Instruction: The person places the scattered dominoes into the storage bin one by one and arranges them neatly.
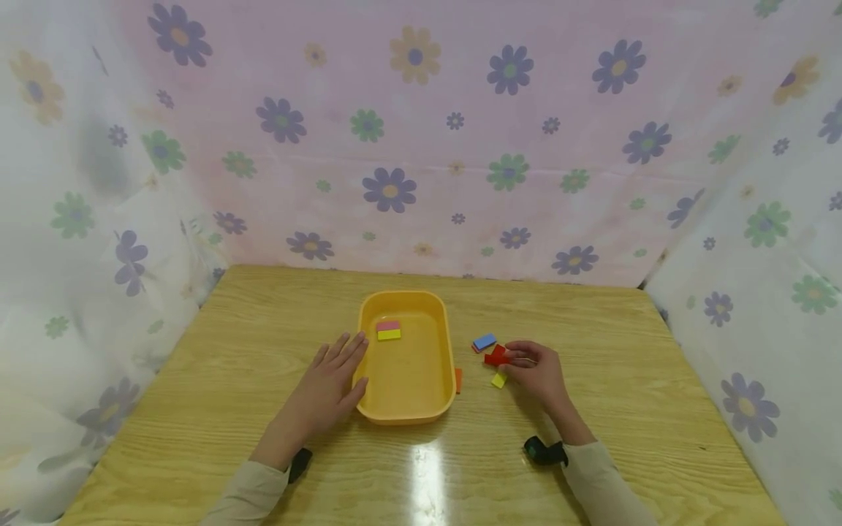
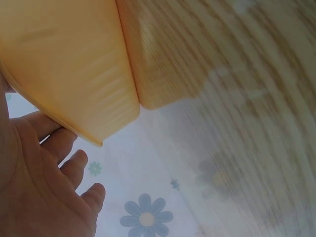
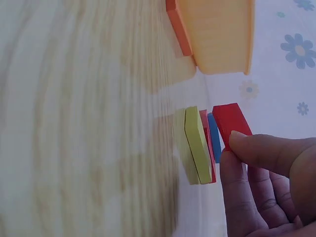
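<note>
My right hand [image 1: 536, 371] pinches a red block [image 3: 231, 121] between thumb and fingertips, held up off the table. Just beneath it lie a yellow block [image 3: 197, 148], another red block [image 1: 492, 360] and a blue block [image 1: 484, 341], with a bit of red showing under the blue one. My left hand [image 1: 325, 383] rests on the left rim of a yellow plastic tub [image 1: 406, 380], its fingers extended over the edge. Inside the tub, toward the far left, a pink block [image 1: 388, 326] and a yellow block [image 1: 389, 335] lie side by side.
An orange block [image 1: 458, 380] sits against the tub's right wall. Everything stands on a wooden table [image 1: 263, 307] with flowered cloth [image 1: 427, 146] at the back and both sides. Dark wrist devices [image 1: 544, 451] are worn below both hands.
</note>
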`<state>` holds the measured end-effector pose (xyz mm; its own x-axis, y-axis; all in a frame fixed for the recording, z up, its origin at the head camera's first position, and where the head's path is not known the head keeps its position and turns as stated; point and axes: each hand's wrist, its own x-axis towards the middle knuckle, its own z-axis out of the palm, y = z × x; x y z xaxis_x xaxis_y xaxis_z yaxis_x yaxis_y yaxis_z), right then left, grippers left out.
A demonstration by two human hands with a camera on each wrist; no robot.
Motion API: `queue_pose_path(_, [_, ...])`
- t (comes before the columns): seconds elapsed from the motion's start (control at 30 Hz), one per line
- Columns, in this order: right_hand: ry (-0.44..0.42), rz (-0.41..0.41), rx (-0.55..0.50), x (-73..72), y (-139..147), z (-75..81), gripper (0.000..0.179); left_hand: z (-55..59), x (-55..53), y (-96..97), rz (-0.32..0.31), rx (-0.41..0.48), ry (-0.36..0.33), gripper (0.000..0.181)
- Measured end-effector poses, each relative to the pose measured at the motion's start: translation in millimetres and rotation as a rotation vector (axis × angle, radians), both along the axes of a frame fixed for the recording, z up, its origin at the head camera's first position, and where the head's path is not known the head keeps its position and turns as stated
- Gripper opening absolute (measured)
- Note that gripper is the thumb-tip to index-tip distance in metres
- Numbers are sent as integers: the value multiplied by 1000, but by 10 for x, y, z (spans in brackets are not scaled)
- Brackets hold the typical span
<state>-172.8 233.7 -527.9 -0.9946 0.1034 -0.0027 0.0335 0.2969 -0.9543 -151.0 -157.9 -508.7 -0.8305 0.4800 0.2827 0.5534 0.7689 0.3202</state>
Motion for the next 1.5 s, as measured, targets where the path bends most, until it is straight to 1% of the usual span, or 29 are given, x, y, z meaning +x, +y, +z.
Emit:
queue_pose_path(0.23, [-42,-10,-37,37,-42,45,42,0,4,0,3,-4,3,62])
queue_pose_path(0.43, [-59,24,-75,58,-79,48,47,-8,-1,0,5,-4,-1,62])
queue_pose_path(0.57, [-43,46,-95,68,-98,32,45,-12,0,-4,4,-5,-5,62])
queue_pose_path(0.77, [-14,21,-92,88,-168,57,37,-9,1,-12,6,-5,-10,62])
queue_pose_path(0.93, [-11,14,-107,110,-227,56,34,-14,1,-19,9,-7,-20,63])
queue_pose_path(1.1, [-7,36,-154,129,-293,30,35,-15,5,-20,7,-3,-23,63])
queue_pose_path(1.27, [39,68,-230,161,-372,33,37,-27,-2,-18,7,-5,-17,62])
queue_pose_path(1.4, [59,57,-311,189,-439,60,38,-34,-5,-15,6,-8,-13,63])
queue_pose_path(1.5, [74,44,-346,206,-490,89,40,-36,-4,-14,5,-5,-11,62])
